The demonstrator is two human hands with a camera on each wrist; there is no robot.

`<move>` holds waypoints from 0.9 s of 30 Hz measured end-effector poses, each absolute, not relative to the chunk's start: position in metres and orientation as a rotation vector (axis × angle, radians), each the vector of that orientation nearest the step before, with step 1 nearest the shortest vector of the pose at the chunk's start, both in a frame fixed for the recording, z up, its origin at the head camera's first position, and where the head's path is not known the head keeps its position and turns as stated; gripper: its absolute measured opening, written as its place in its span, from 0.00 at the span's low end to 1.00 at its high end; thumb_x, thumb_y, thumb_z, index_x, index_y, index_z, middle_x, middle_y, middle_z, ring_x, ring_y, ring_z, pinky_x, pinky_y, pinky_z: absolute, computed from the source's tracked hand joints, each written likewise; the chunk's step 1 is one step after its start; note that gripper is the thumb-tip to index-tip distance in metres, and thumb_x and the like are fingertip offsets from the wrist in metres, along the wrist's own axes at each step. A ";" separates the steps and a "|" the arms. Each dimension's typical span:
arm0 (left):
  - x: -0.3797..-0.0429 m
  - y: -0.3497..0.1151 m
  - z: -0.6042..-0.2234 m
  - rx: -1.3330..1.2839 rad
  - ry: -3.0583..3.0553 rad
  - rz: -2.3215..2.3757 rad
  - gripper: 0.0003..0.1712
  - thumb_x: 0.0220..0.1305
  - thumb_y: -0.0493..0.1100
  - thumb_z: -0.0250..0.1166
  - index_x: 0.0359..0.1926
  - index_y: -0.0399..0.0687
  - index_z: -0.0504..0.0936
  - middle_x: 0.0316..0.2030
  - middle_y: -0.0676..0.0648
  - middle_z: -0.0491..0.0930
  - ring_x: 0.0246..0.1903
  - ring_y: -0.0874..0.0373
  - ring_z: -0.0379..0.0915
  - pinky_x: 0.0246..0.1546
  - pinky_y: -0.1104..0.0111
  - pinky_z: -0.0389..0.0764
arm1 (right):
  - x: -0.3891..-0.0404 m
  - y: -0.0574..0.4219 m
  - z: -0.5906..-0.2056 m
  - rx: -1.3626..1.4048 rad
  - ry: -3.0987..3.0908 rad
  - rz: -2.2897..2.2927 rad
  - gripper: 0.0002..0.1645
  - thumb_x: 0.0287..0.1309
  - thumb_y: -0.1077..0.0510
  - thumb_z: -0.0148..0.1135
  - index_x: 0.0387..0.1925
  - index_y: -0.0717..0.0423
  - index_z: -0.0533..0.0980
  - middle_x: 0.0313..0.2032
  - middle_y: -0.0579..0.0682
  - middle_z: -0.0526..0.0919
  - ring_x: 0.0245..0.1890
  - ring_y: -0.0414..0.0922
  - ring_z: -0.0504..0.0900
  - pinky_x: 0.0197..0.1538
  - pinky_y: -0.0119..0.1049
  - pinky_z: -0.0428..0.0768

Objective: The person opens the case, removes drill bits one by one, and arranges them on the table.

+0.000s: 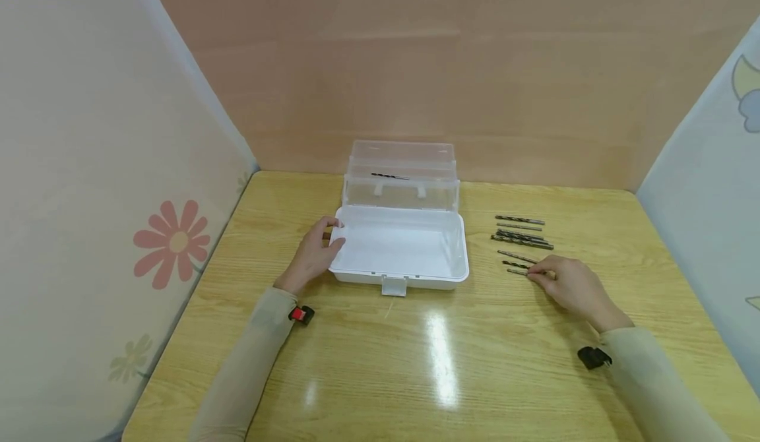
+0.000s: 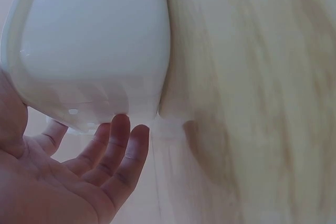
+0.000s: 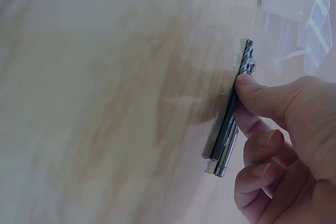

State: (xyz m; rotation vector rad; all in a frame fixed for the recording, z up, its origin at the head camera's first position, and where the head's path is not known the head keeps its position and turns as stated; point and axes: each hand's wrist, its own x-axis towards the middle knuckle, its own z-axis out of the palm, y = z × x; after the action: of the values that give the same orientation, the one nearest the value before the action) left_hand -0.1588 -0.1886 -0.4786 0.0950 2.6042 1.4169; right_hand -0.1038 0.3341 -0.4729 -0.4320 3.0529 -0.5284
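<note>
A white plastic box [image 1: 363, 277] stands with its clear lid [image 1: 404, 196] raised at the back. My left hand [image 1: 315, 251] holds the box's left end, thumb over the rim. In the left wrist view, the fingertips [image 2: 122, 121] touch the outer wall near a corner. To the right of the box, my right hand [image 1: 572, 287] pinches a dark drill bit [image 3: 227, 124] between thumb and forefinger. A silvery shank shows close beside it in the right wrist view. Other drill bits [image 1: 522, 239] lie roughly side by side beyond that hand.
One more drill bit [image 1: 388, 176] sits in the clear upper tray behind the box. A latch [image 1: 394, 286] hangs at the box's front. The wooden table [image 1: 356, 363] is bounded by a brown back panel [image 1: 415, 66] and pale side panels.
</note>
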 end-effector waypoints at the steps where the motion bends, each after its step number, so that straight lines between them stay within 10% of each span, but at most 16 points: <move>1: -0.159 -0.189 -0.479 0.096 2.607 1.414 0.22 0.80 0.47 0.59 0.69 0.49 0.71 0.71 0.40 0.71 0.65 0.39 0.73 0.61 0.46 0.80 | -0.104 0.334 -0.473 -0.433 3.053 -0.529 0.08 0.68 0.57 0.72 0.44 0.55 0.91 0.44 0.60 0.91 0.40 0.60 0.90 0.41 0.60 0.85; 27: -0.158 -0.187 -0.476 0.104 2.611 1.421 0.22 0.79 0.46 0.60 0.69 0.48 0.71 0.71 0.39 0.72 0.65 0.38 0.73 0.61 0.45 0.80 | -0.107 0.331 -0.475 -0.419 3.056 -0.533 0.08 0.67 0.57 0.72 0.44 0.55 0.91 0.44 0.60 0.91 0.39 0.59 0.89 0.41 0.59 0.85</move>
State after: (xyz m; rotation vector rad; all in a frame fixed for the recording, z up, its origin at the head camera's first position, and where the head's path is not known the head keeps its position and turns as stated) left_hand -0.1578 -0.1866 -0.4761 0.1035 2.6113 1.4205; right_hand -0.1067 0.3313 -0.4748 -0.4194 3.0558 -0.5332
